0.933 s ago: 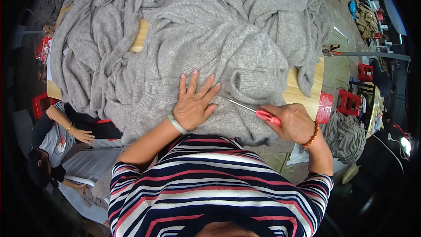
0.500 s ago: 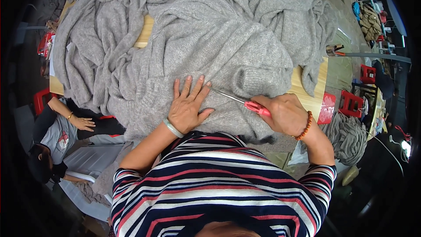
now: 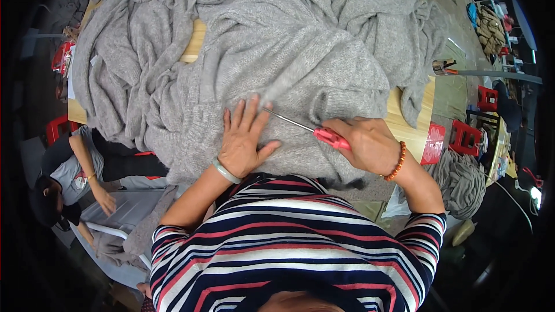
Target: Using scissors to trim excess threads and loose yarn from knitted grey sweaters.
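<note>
A grey knitted sweater (image 3: 277, 63) lies spread in folds in front of me. Flat on its near part rests my left hand (image 3: 241, 143), fingers stretched out, a pale bangle at the wrist. My right hand (image 3: 370, 147) is wrapped round the red handle of a tool with a thin metal shaft (image 3: 326, 135), much like a screwdriver. Its shaft slants to the far left, and the tip touches or nearly touches the knit beside my left fingertips. The exact shape of the tip is too small to tell. A ribbed cuff (image 3: 347, 101) lies beyond the right hand.
More grey knitwear (image 3: 133, 40) covers most of the wooden table (image 3: 410, 118). At the left a person (image 3: 72, 164) sits by a white plastic chair (image 3: 110, 225). Red stools (image 3: 464, 138) and a grey heap of knitwear (image 3: 457, 182) stand on the right.
My right hand and the tool have shifted slightly left, and my left hand a little left too. The knit just beyond my left fingertips looks blurred. The person at the left has lowered a hand.
</note>
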